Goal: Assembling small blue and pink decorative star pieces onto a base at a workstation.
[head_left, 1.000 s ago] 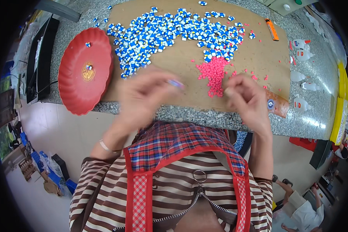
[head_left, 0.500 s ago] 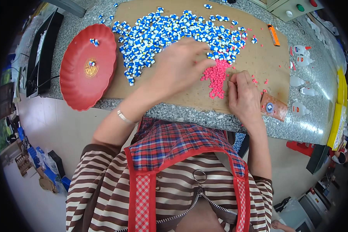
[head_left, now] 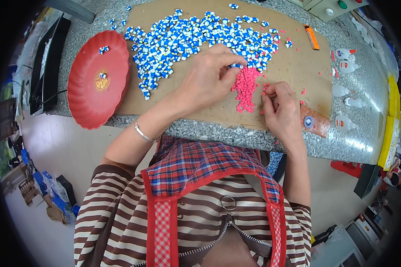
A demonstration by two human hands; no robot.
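Note:
A wide spread of small blue-and-white pieces (head_left: pixel 196 38) covers the far part of a brown cardboard sheet (head_left: pixel 294 66) on a speckled stone counter. A small heap of pink pieces (head_left: pixel 245 86) lies in front of it. My left hand (head_left: pixel 207 80) reaches over the sheet, its fingertips pinched on a blue-and-white piece at the near edge of the spread, just above the pink heap. My right hand (head_left: pixel 283 111) rests to the right of the pink heap, fingers curled and pinching a pink piece.
A round red plate (head_left: pixel 98 80) with a few blue-and-white pieces sits at the left, overhanging the counter edge. Small white glue bottles (head_left: pixel 345 66) and an orange tube (head_left: pixel 312 38) lie at the right. A brown packet (head_left: pixel 314 122) lies beside my right hand.
My left hand moved from near the counter's front edge forward and right to the blue-and-white spread. My right hand stayed by the pink heap.

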